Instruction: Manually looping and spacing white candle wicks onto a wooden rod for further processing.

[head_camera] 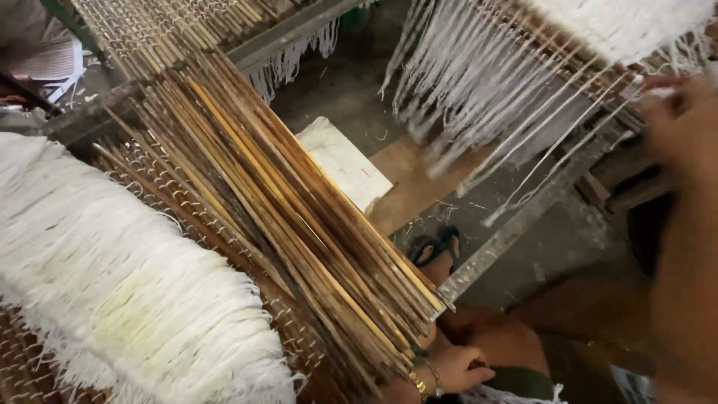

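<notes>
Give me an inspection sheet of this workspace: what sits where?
Surface: wire-mesh rack, partly covered by a mat of white strands.
Job's things: bundle of bamboo sticks lying diagonally across the rack; hanging strands draped from sticks at upper right.
Clutter: pale board on the floor.
Hands: left hand at the bundle's near end, grip unclear; right hand blurred, at the hanging strands.
Cables: nothing seen.
Surroundings: grey floor; a sandalled foot.

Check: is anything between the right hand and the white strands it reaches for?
Nothing visible. The right hand, blurred, is already at the white strands hanging from the upper rack; whether it grips them cannot be told.
</notes>
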